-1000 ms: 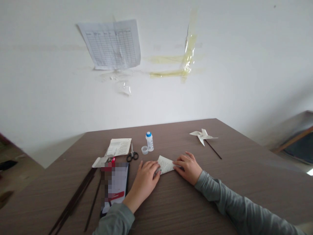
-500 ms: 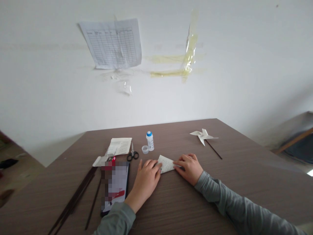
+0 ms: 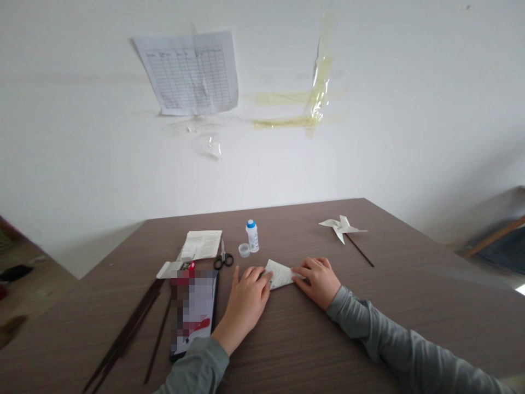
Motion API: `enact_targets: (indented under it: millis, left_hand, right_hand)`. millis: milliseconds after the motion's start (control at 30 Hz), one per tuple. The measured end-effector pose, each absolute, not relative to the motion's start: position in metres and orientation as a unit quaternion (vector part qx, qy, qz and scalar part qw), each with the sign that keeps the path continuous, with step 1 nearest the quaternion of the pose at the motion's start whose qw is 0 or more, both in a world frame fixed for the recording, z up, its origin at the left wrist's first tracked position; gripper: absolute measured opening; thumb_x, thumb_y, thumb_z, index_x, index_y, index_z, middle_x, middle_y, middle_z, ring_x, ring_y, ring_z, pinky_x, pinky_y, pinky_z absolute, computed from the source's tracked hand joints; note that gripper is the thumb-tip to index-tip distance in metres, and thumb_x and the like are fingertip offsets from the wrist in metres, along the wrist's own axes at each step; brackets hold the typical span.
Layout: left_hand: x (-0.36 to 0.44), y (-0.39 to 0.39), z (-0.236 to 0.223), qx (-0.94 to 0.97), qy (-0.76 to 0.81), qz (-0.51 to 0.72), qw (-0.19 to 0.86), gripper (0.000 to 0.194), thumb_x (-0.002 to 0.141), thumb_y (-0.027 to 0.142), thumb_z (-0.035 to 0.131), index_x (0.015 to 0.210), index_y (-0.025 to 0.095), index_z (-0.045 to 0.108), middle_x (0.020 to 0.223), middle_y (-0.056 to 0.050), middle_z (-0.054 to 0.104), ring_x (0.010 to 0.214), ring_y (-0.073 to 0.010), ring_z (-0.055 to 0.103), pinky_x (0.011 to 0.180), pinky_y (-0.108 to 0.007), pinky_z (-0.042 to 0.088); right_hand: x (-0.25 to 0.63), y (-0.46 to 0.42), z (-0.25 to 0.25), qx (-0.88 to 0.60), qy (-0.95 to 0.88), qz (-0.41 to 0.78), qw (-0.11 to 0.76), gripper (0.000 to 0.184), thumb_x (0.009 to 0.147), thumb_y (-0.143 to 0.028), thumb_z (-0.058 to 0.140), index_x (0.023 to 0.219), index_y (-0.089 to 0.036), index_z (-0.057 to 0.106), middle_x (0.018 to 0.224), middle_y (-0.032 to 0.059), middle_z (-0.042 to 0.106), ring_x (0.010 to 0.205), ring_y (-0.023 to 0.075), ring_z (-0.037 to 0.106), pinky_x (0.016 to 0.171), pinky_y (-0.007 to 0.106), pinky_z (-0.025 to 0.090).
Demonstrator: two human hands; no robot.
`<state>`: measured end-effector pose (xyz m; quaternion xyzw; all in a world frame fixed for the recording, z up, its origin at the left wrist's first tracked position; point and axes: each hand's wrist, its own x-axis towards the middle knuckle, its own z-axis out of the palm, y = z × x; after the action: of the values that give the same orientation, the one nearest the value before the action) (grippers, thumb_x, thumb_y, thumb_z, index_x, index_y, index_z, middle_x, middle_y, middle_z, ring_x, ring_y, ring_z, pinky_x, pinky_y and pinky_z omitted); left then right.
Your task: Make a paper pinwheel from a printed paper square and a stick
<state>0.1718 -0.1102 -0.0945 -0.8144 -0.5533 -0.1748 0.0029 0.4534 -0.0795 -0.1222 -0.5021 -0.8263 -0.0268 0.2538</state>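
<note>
A small piece of printed paper (image 3: 280, 274), folded into a triangle, lies on the brown table between my hands. My left hand (image 3: 246, 294) presses its left corner with thumb and fingertips. At the other end, my right hand (image 3: 318, 280) pinches the right corner, which its fingers partly cover. Just beyond the paper stands a white glue bottle (image 3: 253, 239) with a blue top, upright, and a clear cap (image 3: 244, 250) sits beside it. Black-handled scissors (image 3: 223, 259) lie to the left of the cap. A finished paper pinwheel (image 3: 341, 226) on a thin dark stick rests farther right.
Left of my left hand lies a phone (image 3: 200, 306) with its screen lit and partly pixelated. Stacked printed paper sheets (image 3: 202, 244) are behind it. Several dark sticks (image 3: 125, 334) run along the left, near a small red-and-white box (image 3: 176, 269). A wall (image 3: 279, 175) borders the table's far edge.
Both hands keep their places on the folded paper. The whole view has shifted very slightly; nothing else has visibly moved.
</note>
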Motion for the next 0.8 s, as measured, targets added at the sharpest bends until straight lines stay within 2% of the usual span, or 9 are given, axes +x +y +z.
enact_targets:
  millis: [100, 333, 533, 800]
  left_hand:
    - [0.1732, -0.1100, -0.0945, -0.814, -0.555, -0.170, 0.010, 0.048, 0.124, 0.013, 0.068, 0.156, 0.035, 0.096, 0.160, -0.012, 0.094, 0.156, -0.0400, 0.085, 0.152, -0.084, 0.051]
    - [0.1732, -0.1101, -0.0952, -0.813, -0.557, -0.167, 0.016, 0.049, 0.123, 0.012, 0.067, 0.155, 0.035, 0.096, 0.160, -0.011, 0.095, 0.157, -0.0382, 0.085, 0.152, -0.082, 0.051]
    - [0.1723, -0.1093, -0.0969, -0.814, -0.553, -0.176, 0.021, 0.047, 0.123, 0.012, 0.069, 0.153, 0.034, 0.096, 0.158, -0.011, 0.096, 0.155, -0.0385, 0.086, 0.152, -0.082, 0.053]
    - [0.1729, -0.1083, -0.1014, -0.805, -0.560, -0.193, 0.015, 0.043, 0.121, 0.013, 0.074, 0.148, 0.037, 0.097, 0.157, -0.009, 0.096, 0.154, -0.0369, 0.087, 0.153, -0.079, 0.052]
  right_hand:
    - [0.4523, -0.0805, -0.1194, -0.509, -0.824, -0.010, 0.248, 0.030, 0.121, -0.028, 0.080, 0.142, -0.031, 0.103, 0.118, 0.0119, 0.095, 0.115, 0.0329, 0.090, 0.118, 0.051, 0.062]
    - [0.4529, -0.0786, -0.1181, -0.503, -0.829, 0.002, 0.245, 0.025, 0.121, -0.031, 0.083, 0.132, -0.036, 0.105, 0.116, 0.0094, 0.091, 0.112, 0.0298, 0.085, 0.110, 0.046, 0.060]
    - [0.4517, -0.0788, -0.1191, -0.506, -0.828, 0.006, 0.243, 0.030, 0.122, -0.028, 0.078, 0.135, -0.034, 0.105, 0.117, 0.0124, 0.090, 0.112, 0.0318, 0.084, 0.108, 0.047, 0.063]
    - [0.4521, -0.0772, -0.1198, -0.510, -0.829, 0.002, 0.230, 0.030, 0.123, -0.030, 0.080, 0.139, -0.036, 0.104, 0.115, 0.0117, 0.089, 0.111, 0.0314, 0.084, 0.106, 0.046, 0.064]
